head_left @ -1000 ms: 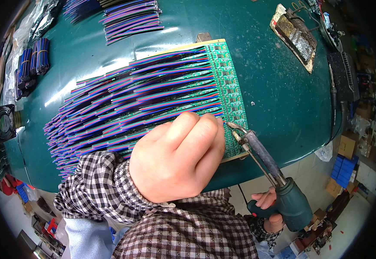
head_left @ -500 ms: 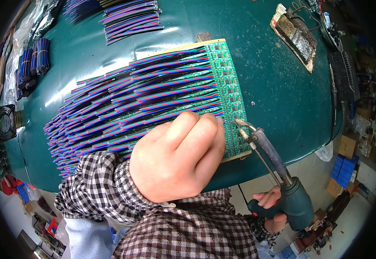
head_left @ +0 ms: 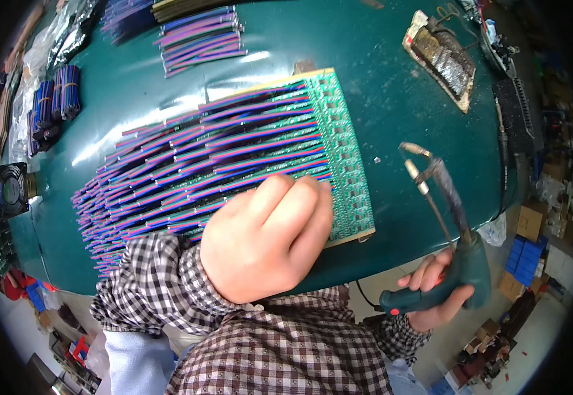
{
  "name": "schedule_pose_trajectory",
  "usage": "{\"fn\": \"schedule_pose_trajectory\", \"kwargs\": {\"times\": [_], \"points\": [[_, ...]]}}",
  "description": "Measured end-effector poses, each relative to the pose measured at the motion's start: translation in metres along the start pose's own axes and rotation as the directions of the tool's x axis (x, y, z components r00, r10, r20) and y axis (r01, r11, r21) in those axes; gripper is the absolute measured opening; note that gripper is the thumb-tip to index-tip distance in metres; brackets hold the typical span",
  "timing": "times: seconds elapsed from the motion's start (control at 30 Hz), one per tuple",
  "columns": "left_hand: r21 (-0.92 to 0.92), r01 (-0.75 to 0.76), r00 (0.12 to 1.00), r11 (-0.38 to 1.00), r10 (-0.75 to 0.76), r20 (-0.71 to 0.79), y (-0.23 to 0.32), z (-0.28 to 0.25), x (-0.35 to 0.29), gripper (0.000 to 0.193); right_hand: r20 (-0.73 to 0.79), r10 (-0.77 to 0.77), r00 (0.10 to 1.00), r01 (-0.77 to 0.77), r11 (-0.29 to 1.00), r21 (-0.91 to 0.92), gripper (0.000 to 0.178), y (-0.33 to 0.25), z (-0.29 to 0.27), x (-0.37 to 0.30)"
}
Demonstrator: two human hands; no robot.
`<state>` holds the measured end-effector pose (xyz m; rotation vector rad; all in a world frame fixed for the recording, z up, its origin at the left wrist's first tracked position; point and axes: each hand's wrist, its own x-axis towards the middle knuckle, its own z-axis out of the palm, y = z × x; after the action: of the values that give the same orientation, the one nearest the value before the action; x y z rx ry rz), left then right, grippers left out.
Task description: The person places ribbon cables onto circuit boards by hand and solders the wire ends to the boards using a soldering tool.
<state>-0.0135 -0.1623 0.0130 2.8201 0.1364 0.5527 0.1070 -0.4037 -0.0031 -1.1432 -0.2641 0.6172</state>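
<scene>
Soldering gun drawn clear of the board panel

Change since the last half second: my right hand [head_left: 431, 319] has carried the soldering gun [head_left: 474, 273] rightward, so its tip [head_left: 415, 150] is now off the edge of the green circuit-board panel [head_left: 349, 164]. No soldering contact at this instant, I judge.

Right grip: closed around the gun's handle. Left hand [head_left: 266, 237]: same place at the panel's wired side, fingers curled; fingertips hidden, so I cannot tell whether that grip pinches a wire.

Panel lies on the green desk [head_left: 398, 220], multicoloured ribbon wires [head_left: 247, 135] fanned leftward from it.

Surroundings: loose wire stack [head_left: 202, 39] beyond the panel; banded wire bundles [head_left: 69, 92] and a black fan [head_left: 11, 189] at left; stained metal tray [head_left: 441, 59] at far right.

Obstruction: my left hand covers part of the lower wire rows.
</scene>
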Motion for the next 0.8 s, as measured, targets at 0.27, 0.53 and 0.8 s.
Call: {"fn": "schedule_pose_trajectory", "kwargs": {"times": [0.27,0.53,0.8], "points": [[-0.02,0.097,0.995,0.995,-0.097,-0.026,0.005,-0.041,-0.005,0.04,-0.057,-0.052,0.997,0.067,0.952,0.299,0.066,0.012,0.005,0.082],[-0.181,0.439,0.898,0.88,-0.421,0.131,-0.113,-0.049,0.035,0.019,-0.009,0.013,1.0,-0.009,0.929,0.369,0.06,0.014,-0.008,0.098],[-0.122,0.457,0.881,0.881,-0.43,0.197,-0.153,-0.009,0.049,0.01,-0.018,0.014,1.0,-0.009,0.956,0.295,0.06,0.016,-0.009,0.096]]}}
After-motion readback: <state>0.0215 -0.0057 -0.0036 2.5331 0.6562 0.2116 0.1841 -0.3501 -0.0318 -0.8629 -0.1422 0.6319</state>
